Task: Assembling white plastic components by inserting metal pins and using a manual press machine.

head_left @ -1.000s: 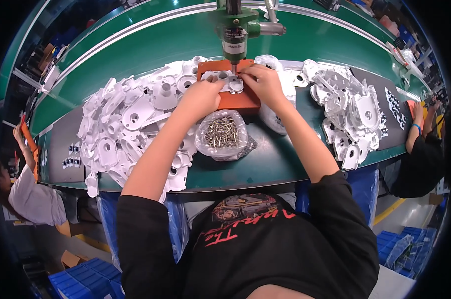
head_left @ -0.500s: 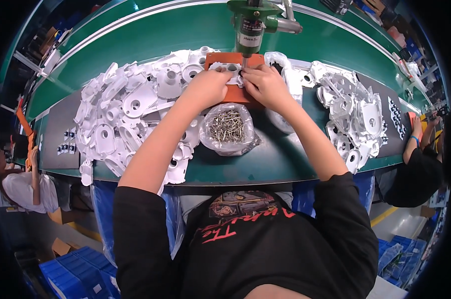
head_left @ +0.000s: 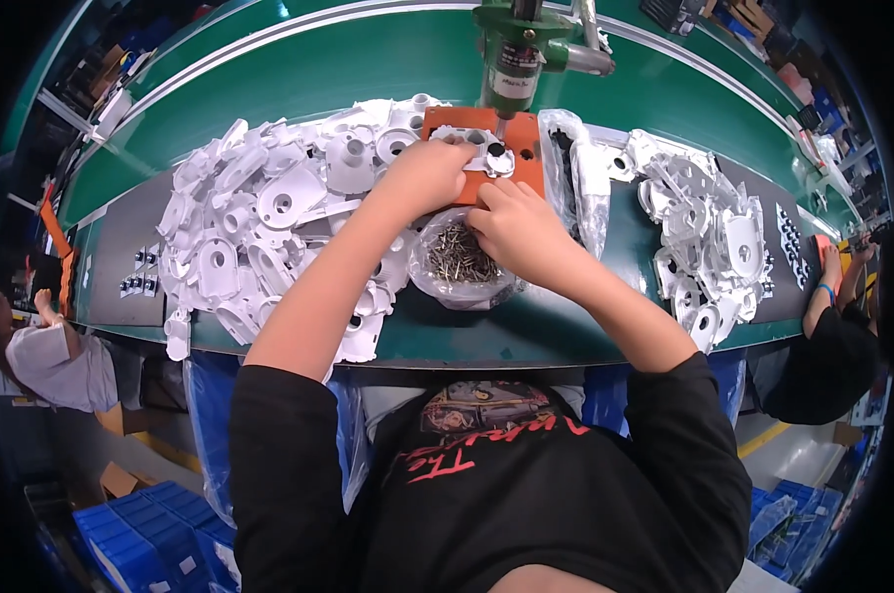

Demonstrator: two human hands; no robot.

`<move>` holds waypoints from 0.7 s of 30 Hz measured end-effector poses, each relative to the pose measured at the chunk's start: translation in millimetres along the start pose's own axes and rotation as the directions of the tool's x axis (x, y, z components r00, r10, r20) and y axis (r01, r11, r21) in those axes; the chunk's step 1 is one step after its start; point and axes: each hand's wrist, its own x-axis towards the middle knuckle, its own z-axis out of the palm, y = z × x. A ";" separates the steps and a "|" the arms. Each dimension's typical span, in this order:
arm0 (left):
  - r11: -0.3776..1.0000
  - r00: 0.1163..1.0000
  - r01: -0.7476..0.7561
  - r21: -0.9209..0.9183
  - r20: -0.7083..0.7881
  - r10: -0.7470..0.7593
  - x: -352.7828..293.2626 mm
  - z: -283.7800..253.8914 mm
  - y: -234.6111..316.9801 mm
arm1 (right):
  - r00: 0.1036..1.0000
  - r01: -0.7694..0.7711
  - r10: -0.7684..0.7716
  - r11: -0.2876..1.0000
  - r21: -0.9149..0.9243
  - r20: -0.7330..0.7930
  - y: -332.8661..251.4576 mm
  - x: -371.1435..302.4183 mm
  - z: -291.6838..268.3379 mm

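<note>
A white plastic part (head_left: 493,161) with a black round piece in it lies on an orange fixture block (head_left: 532,176), under a green screwdriving machine (head_left: 511,74). My left hand (head_left: 425,178) holds the part's left end, fingers bent over it. In front of the block stands a bowl lined with clear plastic (head_left: 467,296), filled with metal screws (head_left: 457,257). At the bowl's far right rim is my right hand (head_left: 522,229), its fingers curled together beside the screws. Whatever those fingertips may hold is hidden.
A big heap of white plastic parts (head_left: 289,198) covers the bench at left. A smaller heap (head_left: 704,227) lies at right. A clear plastic bag (head_left: 587,188) stands right of the block. Small dark-and-metal pieces (head_left: 140,272) sit in rows on mats. Other people work at both sides.
My right hand has left the white plastic part and come down nearer to the bowl's rim. My left hand stays on the part. The view has shifted slightly.
</note>
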 end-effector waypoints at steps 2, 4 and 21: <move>1.000 1.000 0.014 0.014 -0.006 -0.014 -1.6 -3.4 -0.3 | 0.999 0.045 -0.045 0.999 -0.018 -0.009 -1.6 3.6 -1.0; 1.000 1.000 -0.020 -0.008 -0.015 0.020 -0.7 -2.6 2.1 | 0.999 0.052 -0.052 0.999 0.002 -0.014 -0.3 2.2 -3.1; 1.000 0.999 -0.020 0.009 0.031 0.019 0.7 -6.9 10.7 | 0.813 -0.444 0.581 0.577 0.685 0.038 95.8 -3.0 -5.8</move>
